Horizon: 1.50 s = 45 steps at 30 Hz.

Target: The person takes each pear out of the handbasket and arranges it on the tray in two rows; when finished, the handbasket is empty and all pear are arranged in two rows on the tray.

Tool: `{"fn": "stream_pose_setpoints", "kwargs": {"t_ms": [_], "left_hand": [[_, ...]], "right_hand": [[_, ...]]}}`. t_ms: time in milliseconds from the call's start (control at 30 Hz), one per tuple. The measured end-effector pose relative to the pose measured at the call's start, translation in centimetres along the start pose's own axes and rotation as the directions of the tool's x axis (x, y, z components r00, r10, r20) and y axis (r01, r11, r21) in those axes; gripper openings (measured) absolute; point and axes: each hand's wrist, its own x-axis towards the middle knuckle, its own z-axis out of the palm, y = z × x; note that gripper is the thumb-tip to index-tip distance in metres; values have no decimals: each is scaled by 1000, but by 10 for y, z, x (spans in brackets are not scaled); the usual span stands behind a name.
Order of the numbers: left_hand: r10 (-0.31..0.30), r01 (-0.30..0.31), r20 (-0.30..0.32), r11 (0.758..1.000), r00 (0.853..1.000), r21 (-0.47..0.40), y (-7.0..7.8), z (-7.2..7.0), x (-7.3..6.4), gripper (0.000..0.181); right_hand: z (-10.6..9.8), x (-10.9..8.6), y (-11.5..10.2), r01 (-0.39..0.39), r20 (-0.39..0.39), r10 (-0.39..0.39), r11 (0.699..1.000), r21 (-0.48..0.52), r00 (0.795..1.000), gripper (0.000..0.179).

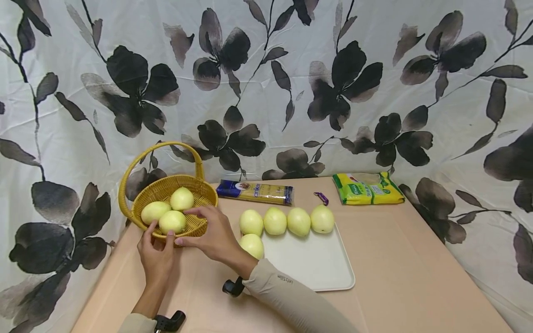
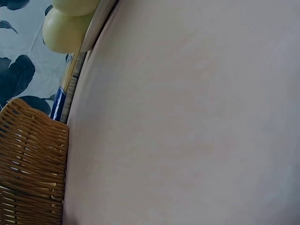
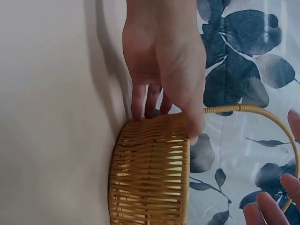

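Observation:
A yellow wicker basket (image 1: 201,192) with a tall hoop handle stands at the table's left side and holds three round, pale green fruits (image 1: 182,199). The left hand (image 1: 157,259) holds the basket at its near side; in the right wrist view, that hand (image 3: 164,61) has its thumb at the rim and its fingers against the wicker side. The right hand (image 1: 216,236) hovers over the basket's near right rim, thumb and fingers spread apart with nothing between them. Its fingertips (image 3: 270,208) show at the right edge of the right wrist view.
Right of the basket lies a white tray (image 1: 310,266) with several similar pale green fruits (image 1: 275,221) along its back and left edges. Behind are a blue and yellow pasta packet (image 1: 256,192), a small purple wrapped sweet (image 1: 321,198) and a green-yellow packet (image 1: 368,188). A floral curtain (image 1: 266,92) hangs behind.

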Motion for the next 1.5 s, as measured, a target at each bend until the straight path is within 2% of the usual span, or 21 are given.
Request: {"fn": "stream_pose_setpoints", "kwargs": {"t_ms": [133,300,500,667,833,967,1167,1333,1500], "left_hand": [[15,-15,-2,1000,1000,6,0,-1,0,66],[-7,7,-1,1000,1000,24,0,-2,0,66],[-2,3,-25,999,1000,33,-1,-2,1,68],[4,-3,-24,999,1000,43,0,-2,1,66],[-8,9,-26,999,1000,35,-1,0,2,66],[-12,13,-34,1000,999,28,-1,1,2,65],[-12,12,-28,1000,1000,22,-2,0,1,66],[-16,16,-23,1000,1000,21,-1,0,1,66],[-18,18,-21,1000,1000,14,-1,0,0,66]], "right_hand": [[13,11,-1,20,-10,-20,1000,-13,1000,61],[32,24,0,13,-35,-12,1000,12,999,58],[50,39,3,-74,-40,78,992,100,996,57],[61,53,8,-162,-28,169,975,153,985,56],[70,62,19,-200,-22,207,965,171,978,55],[75,69,25,-196,-19,200,971,135,980,54],[80,78,29,-193,14,193,981,9,981,54],[81,83,29,-192,41,198,975,-113,979,54],[81,87,29,-206,67,219,964,-167,973,54]]}}
